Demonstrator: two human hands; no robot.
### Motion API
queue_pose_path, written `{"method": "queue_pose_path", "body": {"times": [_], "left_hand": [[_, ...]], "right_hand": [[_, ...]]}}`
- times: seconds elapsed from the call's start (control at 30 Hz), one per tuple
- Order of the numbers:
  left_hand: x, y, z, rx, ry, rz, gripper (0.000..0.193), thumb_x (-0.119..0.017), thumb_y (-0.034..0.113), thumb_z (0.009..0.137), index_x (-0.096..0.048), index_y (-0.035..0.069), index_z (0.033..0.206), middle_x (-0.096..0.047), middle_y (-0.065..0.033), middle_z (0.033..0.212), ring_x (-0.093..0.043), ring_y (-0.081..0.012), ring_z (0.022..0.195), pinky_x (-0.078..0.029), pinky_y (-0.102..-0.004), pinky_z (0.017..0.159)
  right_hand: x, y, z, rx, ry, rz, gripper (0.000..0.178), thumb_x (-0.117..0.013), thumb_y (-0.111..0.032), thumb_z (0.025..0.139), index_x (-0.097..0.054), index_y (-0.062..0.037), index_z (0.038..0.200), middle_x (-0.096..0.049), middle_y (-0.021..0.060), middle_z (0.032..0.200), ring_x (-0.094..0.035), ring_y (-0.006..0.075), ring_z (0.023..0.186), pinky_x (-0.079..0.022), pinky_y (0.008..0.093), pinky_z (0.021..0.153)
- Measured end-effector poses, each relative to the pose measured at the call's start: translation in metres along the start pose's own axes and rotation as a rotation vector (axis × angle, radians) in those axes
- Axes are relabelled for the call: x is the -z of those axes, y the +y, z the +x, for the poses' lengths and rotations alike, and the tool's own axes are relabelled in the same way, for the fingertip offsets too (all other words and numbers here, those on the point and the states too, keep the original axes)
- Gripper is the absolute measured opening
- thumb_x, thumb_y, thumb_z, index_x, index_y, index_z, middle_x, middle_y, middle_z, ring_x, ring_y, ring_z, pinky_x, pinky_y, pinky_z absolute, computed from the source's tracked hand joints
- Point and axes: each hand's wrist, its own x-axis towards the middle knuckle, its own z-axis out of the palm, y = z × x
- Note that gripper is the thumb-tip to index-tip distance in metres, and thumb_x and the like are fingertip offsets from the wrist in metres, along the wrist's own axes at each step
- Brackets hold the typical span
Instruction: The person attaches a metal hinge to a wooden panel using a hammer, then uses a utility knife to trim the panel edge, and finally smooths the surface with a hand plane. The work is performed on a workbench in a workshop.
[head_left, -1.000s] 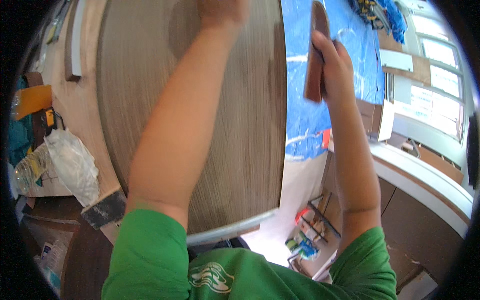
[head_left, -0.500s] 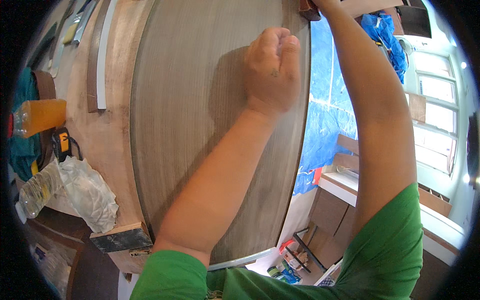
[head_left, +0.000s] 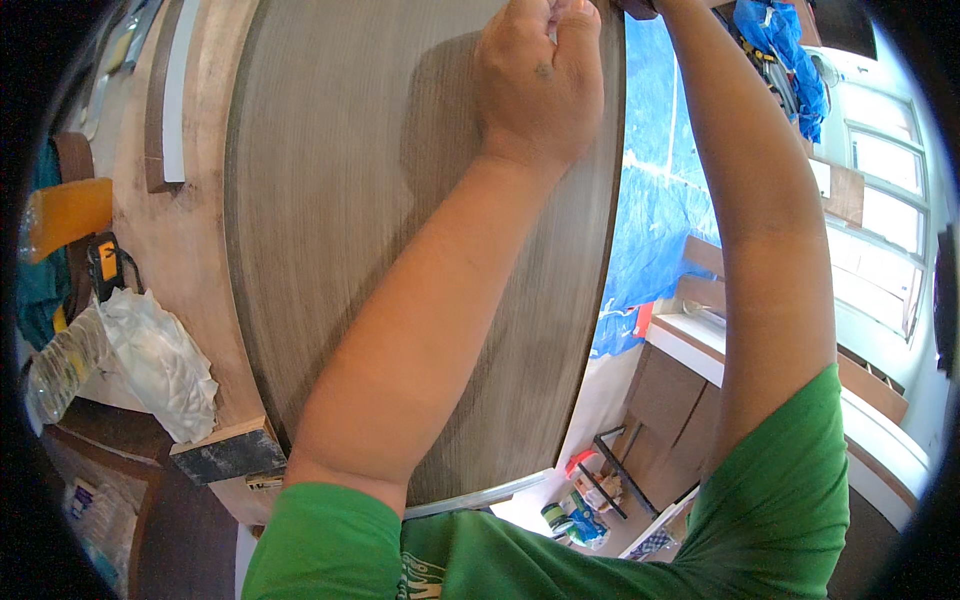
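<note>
A large wood-grain panel [head_left: 330,180], grey-brown with fine lines, spreads beneath my arms. My left hand [head_left: 540,80] is closed over its upper part, thumb lying along the curled fingers. What is inside that fist, if anything, is hidden, and its shadow falls on the panel to the left. Only the wrist end of my right hand [head_left: 678,8] shows, at the top edge by the panel's right side; the fingers are cut off. Close beside that wrist is the end of a dark brown block [head_left: 638,8].
On the wooden surface at left lie long strips [head_left: 175,110], an orange bottle [head_left: 75,215], a yellow-black tape measure [head_left: 105,262], a crumpled white bag [head_left: 160,360] and a clear bottle [head_left: 65,370]. Blue sheeting [head_left: 655,220] covers the right. A black-faced wood block [head_left: 230,452] sits lower left.
My left fist has shifted up toward the top edge. The right hand and brown block have slipped mostly out of the picture. The surroundings at left sit slightly further left.
</note>
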Motion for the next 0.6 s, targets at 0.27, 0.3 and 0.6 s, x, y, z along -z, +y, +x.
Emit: {"method": "queue_pose_path", "body": {"times": [0.27,0.3,0.6], "left_hand": [[0.000,0.000,0.000,0.002,0.013,0.024,0.036,-0.049,0.030,0.106,-0.064,-0.002,0.106,-0.069,-0.0218,0.095,-0.067,-0.0353,0.092,-0.051,-0.0429,0.085],[0.001,0.001,-0.001,0.004,0.016,0.035,0.036,-0.048,0.030,0.106,-0.064,-0.002,0.106,-0.069,-0.0215,0.095,-0.067,-0.0353,0.093,-0.050,-0.0430,0.085],[0.000,-0.009,0.003,-0.050,0.044,0.089,0.038,-0.048,0.031,0.104,-0.065,-0.002,0.108,-0.069,-0.0250,0.103,-0.065,-0.0407,0.101,-0.049,-0.0450,0.092]], "right_hand": [[0.029,-0.013,-0.068,-0.074,-0.068,-0.107,0.064,-0.074,-0.046,0.086,-0.066,0.0056,0.123,-0.072,0.0296,0.112,-0.070,0.0410,0.105,-0.054,0.0451,0.090],[0.027,-0.009,-0.079,-0.054,-0.055,-0.090,0.064,-0.073,-0.046,0.086,-0.066,0.0062,0.122,-0.072,0.0299,0.111,-0.070,0.0416,0.106,-0.054,0.0453,0.091],[0.055,-0.007,-0.203,-0.051,-0.044,-0.141,0.059,-0.068,-0.048,0.091,-0.065,0.0052,0.115,-0.073,0.0286,0.103,-0.071,0.0418,0.099,-0.055,0.0456,0.086]]}}
